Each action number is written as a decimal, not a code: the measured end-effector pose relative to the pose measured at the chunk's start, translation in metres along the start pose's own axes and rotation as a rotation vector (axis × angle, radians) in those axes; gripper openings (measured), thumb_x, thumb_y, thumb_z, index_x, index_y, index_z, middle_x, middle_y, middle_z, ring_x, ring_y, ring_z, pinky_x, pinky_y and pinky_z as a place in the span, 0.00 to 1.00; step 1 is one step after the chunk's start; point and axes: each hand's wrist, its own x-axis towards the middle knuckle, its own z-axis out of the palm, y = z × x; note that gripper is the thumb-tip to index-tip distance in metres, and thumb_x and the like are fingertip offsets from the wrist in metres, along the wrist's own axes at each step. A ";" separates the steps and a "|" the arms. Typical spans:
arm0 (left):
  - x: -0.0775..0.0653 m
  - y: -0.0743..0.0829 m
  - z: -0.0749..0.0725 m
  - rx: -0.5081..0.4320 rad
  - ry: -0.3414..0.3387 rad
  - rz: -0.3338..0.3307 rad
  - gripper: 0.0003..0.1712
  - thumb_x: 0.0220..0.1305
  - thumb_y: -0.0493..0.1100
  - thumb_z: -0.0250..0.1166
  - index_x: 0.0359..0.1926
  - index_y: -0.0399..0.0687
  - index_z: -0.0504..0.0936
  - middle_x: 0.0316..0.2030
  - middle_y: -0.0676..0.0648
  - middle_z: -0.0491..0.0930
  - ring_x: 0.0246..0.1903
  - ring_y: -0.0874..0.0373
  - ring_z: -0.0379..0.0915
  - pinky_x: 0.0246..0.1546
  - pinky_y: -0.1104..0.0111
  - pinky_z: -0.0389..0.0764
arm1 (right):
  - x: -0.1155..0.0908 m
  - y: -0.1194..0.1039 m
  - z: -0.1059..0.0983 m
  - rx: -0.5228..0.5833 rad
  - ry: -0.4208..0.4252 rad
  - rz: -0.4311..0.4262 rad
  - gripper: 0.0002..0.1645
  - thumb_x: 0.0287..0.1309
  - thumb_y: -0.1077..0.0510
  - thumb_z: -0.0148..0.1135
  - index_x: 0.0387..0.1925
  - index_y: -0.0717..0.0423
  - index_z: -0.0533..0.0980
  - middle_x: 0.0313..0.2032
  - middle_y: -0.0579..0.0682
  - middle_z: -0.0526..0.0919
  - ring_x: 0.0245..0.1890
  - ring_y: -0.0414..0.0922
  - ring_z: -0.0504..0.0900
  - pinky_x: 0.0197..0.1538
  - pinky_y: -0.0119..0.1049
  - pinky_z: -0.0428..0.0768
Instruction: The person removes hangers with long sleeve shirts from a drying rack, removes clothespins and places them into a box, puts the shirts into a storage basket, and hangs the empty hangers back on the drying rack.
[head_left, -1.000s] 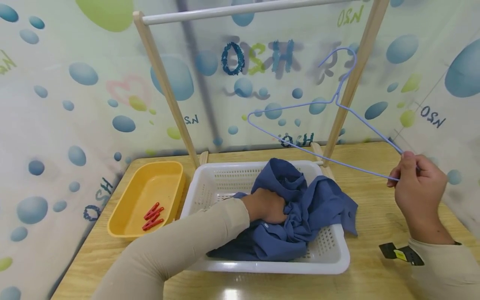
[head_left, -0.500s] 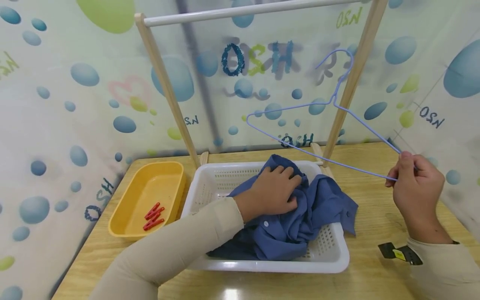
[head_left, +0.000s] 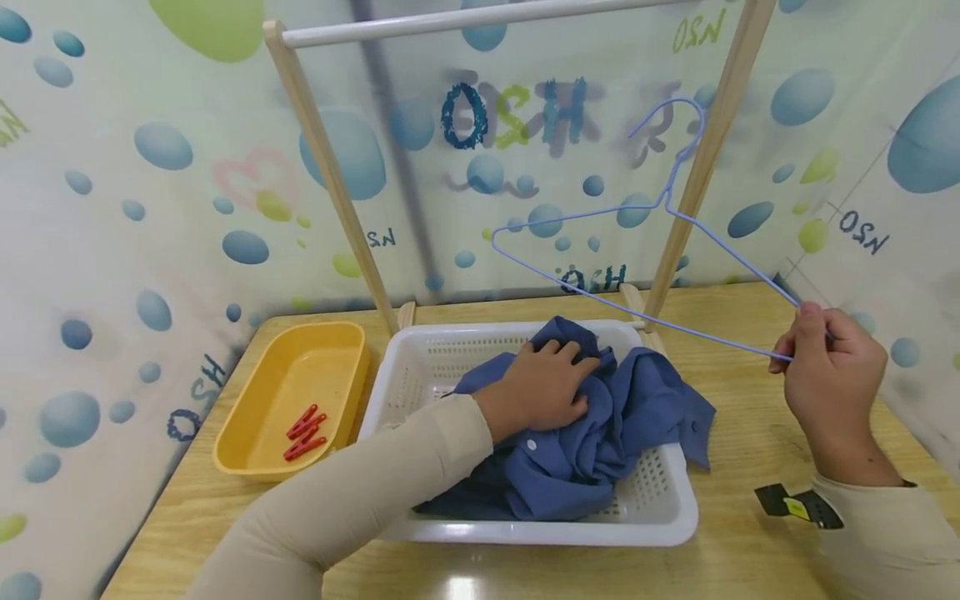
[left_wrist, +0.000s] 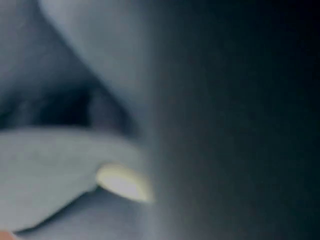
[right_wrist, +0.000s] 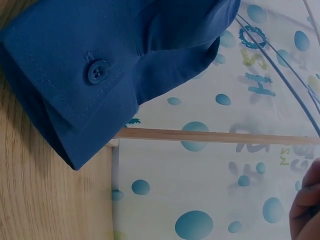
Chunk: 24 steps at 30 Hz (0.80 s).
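A crumpled navy shirt [head_left: 562,483] lies in the white perforated basket [head_left: 678,533], one buttoned cuff [head_left: 697,425] hanging over the right side. On the shirt rests my left hand [head_left: 543,387], fingers spread and slightly bent. To the right, above the table, my right hand [head_left: 834,375] grips one end of a thin blue wire hanger [head_left: 667,200], whose hook points up. The right wrist view shows the cuff's button [right_wrist: 97,71] close up, with the hanger wires and part of that hand at the edge. Blurred cloth and a pale button [left_wrist: 124,182] fill the left wrist view.
Behind the basket stands a wooden rack [head_left: 337,183] with a white crossbar [head_left: 480,18]. A yellow tray [head_left: 292,367] at left holds several red clothespins [head_left: 306,446]. Everything sits on a wooden table [head_left: 735,500] against a patterned wall covering.
My left hand has risen out of the shirt's folds, its fingers uncurling, and now lies spread on the cloth. The right hand and the hanger have hardly moved.
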 end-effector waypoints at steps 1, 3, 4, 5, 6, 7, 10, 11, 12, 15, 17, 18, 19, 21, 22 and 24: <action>0.001 0.000 0.001 0.000 -0.006 0.003 0.32 0.74 0.60 0.49 0.75 0.63 0.62 0.68 0.49 0.68 0.64 0.51 0.69 0.61 0.49 0.74 | 0.000 0.000 0.000 0.000 0.000 -0.004 0.28 0.73 0.50 0.52 0.18 0.63 0.70 0.11 0.35 0.74 0.10 0.31 0.73 0.17 0.21 0.72; 0.002 0.002 0.003 0.001 -0.021 0.007 0.31 0.74 0.60 0.48 0.74 0.63 0.63 0.68 0.49 0.68 0.64 0.50 0.68 0.61 0.49 0.73 | 0.000 0.001 0.000 0.003 -0.001 -0.007 0.28 0.73 0.51 0.52 0.18 0.63 0.71 0.11 0.35 0.74 0.10 0.31 0.73 0.17 0.21 0.72; 0.003 0.002 0.004 0.001 -0.029 0.010 0.31 0.74 0.60 0.48 0.74 0.64 0.63 0.69 0.49 0.68 0.64 0.50 0.68 0.61 0.49 0.73 | 0.000 0.001 0.000 0.006 -0.002 -0.009 0.28 0.73 0.51 0.52 0.18 0.63 0.71 0.11 0.35 0.74 0.10 0.31 0.73 0.17 0.21 0.72; 0.004 0.003 0.005 0.001 -0.040 0.013 0.30 0.74 0.60 0.48 0.74 0.64 0.63 0.69 0.49 0.68 0.65 0.50 0.68 0.62 0.50 0.73 | 0.000 0.001 0.000 0.008 -0.002 -0.011 0.28 0.73 0.51 0.52 0.19 0.64 0.71 0.11 0.35 0.74 0.10 0.31 0.73 0.17 0.21 0.72; 0.004 0.003 0.006 0.000 -0.051 0.016 0.30 0.75 0.60 0.47 0.74 0.63 0.63 0.69 0.49 0.67 0.65 0.50 0.68 0.62 0.50 0.73 | 0.000 0.001 0.000 0.008 -0.004 -0.012 0.28 0.73 0.51 0.52 0.19 0.64 0.71 0.11 0.35 0.74 0.10 0.31 0.73 0.18 0.21 0.73; 0.004 0.004 0.007 -0.002 -0.063 0.018 0.30 0.75 0.59 0.47 0.74 0.63 0.63 0.69 0.49 0.67 0.65 0.50 0.67 0.62 0.50 0.73 | 0.000 0.002 0.001 0.008 -0.004 -0.013 0.28 0.73 0.51 0.52 0.19 0.64 0.71 0.11 0.35 0.74 0.10 0.31 0.73 0.18 0.21 0.73; 0.005 0.006 0.009 -0.005 -0.102 0.028 0.29 0.75 0.59 0.47 0.74 0.63 0.63 0.70 0.49 0.67 0.66 0.49 0.67 0.62 0.50 0.73 | -0.001 0.002 0.001 0.005 -0.005 -0.019 0.28 0.73 0.51 0.52 0.19 0.65 0.70 0.11 0.35 0.74 0.10 0.31 0.73 0.17 0.21 0.72; 0.005 0.006 0.009 -0.011 -0.116 0.031 0.29 0.75 0.59 0.47 0.74 0.63 0.63 0.70 0.48 0.66 0.66 0.49 0.67 0.63 0.50 0.73 | -0.001 0.003 0.001 0.002 -0.005 -0.020 0.28 0.73 0.51 0.52 0.18 0.65 0.70 0.11 0.35 0.74 0.10 0.31 0.73 0.17 0.21 0.72; 0.005 0.006 0.010 -0.016 -0.130 0.033 0.29 0.76 0.59 0.47 0.74 0.63 0.62 0.70 0.49 0.66 0.67 0.49 0.66 0.63 0.51 0.73 | -0.001 0.003 0.001 0.002 -0.006 -0.022 0.28 0.73 0.51 0.52 0.18 0.65 0.70 0.11 0.35 0.74 0.10 0.31 0.73 0.17 0.21 0.72; 0.007 0.006 0.013 -0.026 -0.165 0.045 0.30 0.76 0.58 0.47 0.75 0.63 0.61 0.72 0.49 0.64 0.68 0.48 0.64 0.65 0.52 0.71 | -0.001 0.003 0.002 -0.001 -0.010 -0.029 0.28 0.73 0.51 0.52 0.19 0.65 0.70 0.11 0.34 0.74 0.10 0.31 0.73 0.17 0.21 0.72; 0.009 0.006 0.015 -0.029 -0.177 0.055 0.30 0.76 0.58 0.46 0.75 0.63 0.60 0.72 0.49 0.64 0.69 0.48 0.63 0.65 0.53 0.71 | -0.001 0.003 0.002 -0.002 -0.010 -0.032 0.28 0.73 0.51 0.52 0.19 0.65 0.70 0.11 0.34 0.74 0.10 0.31 0.73 0.17 0.21 0.72; 0.010 0.006 0.016 -0.025 -0.180 0.060 0.30 0.76 0.59 0.46 0.75 0.63 0.60 0.72 0.49 0.64 0.69 0.48 0.63 0.66 0.53 0.71 | -0.001 0.003 0.002 0.001 -0.010 -0.033 0.28 0.73 0.51 0.52 0.19 0.65 0.70 0.11 0.35 0.74 0.10 0.31 0.73 0.17 0.21 0.72; 0.010 0.006 0.016 -0.024 -0.183 0.066 0.30 0.76 0.59 0.46 0.75 0.63 0.60 0.73 0.48 0.63 0.69 0.48 0.63 0.66 0.53 0.70 | -0.001 0.003 0.002 -0.001 -0.010 -0.034 0.28 0.73 0.51 0.52 0.18 0.65 0.70 0.11 0.34 0.74 0.10 0.31 0.73 0.17 0.21 0.71; 0.010 0.006 0.016 -0.027 -0.180 0.071 0.30 0.76 0.59 0.47 0.75 0.63 0.60 0.72 0.49 0.64 0.69 0.48 0.64 0.66 0.53 0.70 | -0.001 0.004 0.001 -0.001 -0.010 -0.031 0.28 0.73 0.51 0.53 0.18 0.65 0.70 0.11 0.34 0.74 0.10 0.31 0.73 0.17 0.21 0.71; 0.011 0.006 0.015 -0.027 -0.175 0.071 0.30 0.76 0.59 0.47 0.75 0.63 0.61 0.71 0.49 0.65 0.68 0.48 0.65 0.65 0.54 0.71 | -0.001 0.004 0.001 -0.002 -0.009 -0.030 0.28 0.73 0.51 0.53 0.18 0.65 0.70 0.11 0.35 0.74 0.09 0.31 0.73 0.16 0.21 0.71; 0.011 0.005 0.013 -0.023 -0.160 0.067 0.29 0.75 0.58 0.48 0.74 0.62 0.63 0.69 0.49 0.68 0.66 0.49 0.68 0.63 0.54 0.73 | -0.001 0.004 0.001 0.000 -0.009 -0.027 0.28 0.73 0.51 0.53 0.18 0.65 0.70 0.11 0.35 0.74 0.09 0.31 0.73 0.16 0.21 0.71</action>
